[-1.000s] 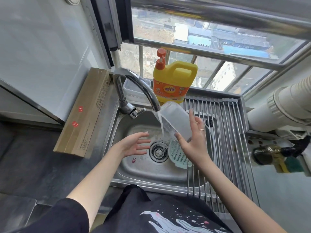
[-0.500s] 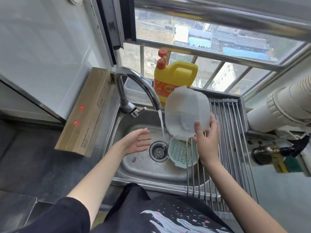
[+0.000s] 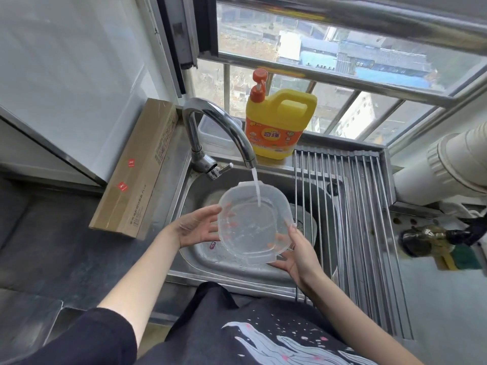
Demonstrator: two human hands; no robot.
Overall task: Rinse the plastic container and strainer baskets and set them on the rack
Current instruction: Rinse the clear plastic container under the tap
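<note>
Both hands, left hand [image 3: 196, 227] and right hand [image 3: 297, 255], now cradle plastic container [image 3: 254, 222] upright under tap stream [image 3: 256, 189]; rinsing resumes, racking waits.

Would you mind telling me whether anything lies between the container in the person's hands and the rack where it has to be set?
Nothing visible does. The container is held over the sink under the running tap, and the rack lies directly to its right with bare bars. The detergent jug stands behind, off that path.
</note>
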